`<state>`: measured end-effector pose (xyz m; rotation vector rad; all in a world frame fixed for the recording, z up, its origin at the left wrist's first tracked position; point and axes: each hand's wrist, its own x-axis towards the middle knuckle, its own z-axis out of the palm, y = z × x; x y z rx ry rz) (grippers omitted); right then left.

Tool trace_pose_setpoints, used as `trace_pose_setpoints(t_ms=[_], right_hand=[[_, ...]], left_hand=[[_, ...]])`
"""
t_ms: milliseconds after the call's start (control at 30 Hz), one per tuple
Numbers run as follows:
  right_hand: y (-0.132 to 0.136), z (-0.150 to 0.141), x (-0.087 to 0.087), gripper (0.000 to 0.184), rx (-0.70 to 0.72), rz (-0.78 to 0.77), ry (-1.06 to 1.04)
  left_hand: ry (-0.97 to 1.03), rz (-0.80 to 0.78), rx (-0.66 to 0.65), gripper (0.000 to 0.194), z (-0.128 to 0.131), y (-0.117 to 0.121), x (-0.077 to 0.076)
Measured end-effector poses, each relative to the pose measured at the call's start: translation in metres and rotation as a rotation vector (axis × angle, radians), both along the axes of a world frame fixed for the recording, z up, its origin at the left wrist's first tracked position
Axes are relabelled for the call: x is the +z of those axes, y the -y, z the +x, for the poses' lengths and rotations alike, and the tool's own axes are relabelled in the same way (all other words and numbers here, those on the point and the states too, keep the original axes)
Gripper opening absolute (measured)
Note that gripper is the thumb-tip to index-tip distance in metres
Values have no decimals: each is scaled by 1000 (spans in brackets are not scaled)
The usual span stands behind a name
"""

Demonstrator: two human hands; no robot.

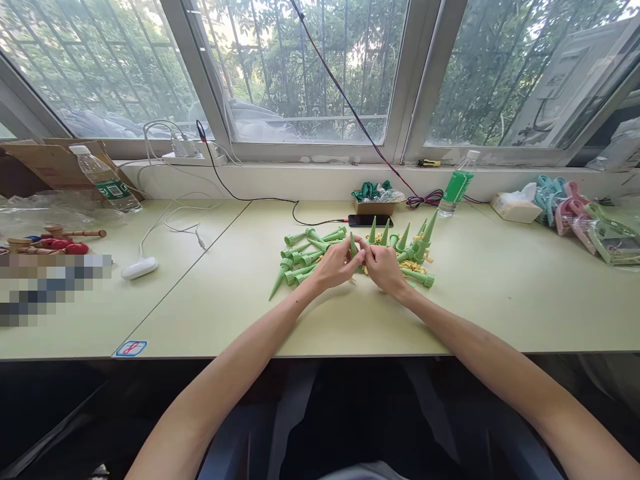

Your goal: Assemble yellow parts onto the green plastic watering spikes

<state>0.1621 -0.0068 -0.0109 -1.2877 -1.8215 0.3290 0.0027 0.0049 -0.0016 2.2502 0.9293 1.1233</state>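
My left hand [338,265] and my right hand [384,267] meet at the middle of the pale green table [500,293], fingers pinched together. Between their fingertips stands one green cone spike [353,247], point up, gripped by both hands. To the left lies a heap of green cone spikes [304,259] on their sides. To the right several green spikes [413,241] stand upright or lean, with small yellow parts [413,267] under them.
A black phone [370,220] lies behind the spikes, with a small box of green items [374,195] beyond it. Water bottles stand at the right [456,191] and far left [105,179]. A white mouse-like device [140,268], wooden toys [50,241] and pastel bags [580,215] line the sides.
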Motion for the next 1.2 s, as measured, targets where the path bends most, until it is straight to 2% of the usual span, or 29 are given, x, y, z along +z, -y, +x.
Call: trace_pose_setpoints(t_ms=[267, 467, 633, 833, 1000, 1200], right_hand=[[0, 0, 1, 69, 5, 20, -1], [-2, 1, -2, 68, 23, 25, -19], [-2, 1, -1, 66, 20, 6, -21], [-1, 1, 0, 59, 15, 19, -26], [-2, 1, 0, 47, 7, 23, -36], [-2, 2, 2, 41, -7, 28, -38]], left_hand=[[-25, -12, 8, 23, -1, 1, 1], [-49, 16, 19, 31, 0, 2, -1], [-45, -9, 21, 29, 1, 2, 0], [28, -96, -32, 28, 0, 1, -2], [113, -181, -52, 14, 2, 1, -1], [197, -294, -87, 26, 3, 2, 3]])
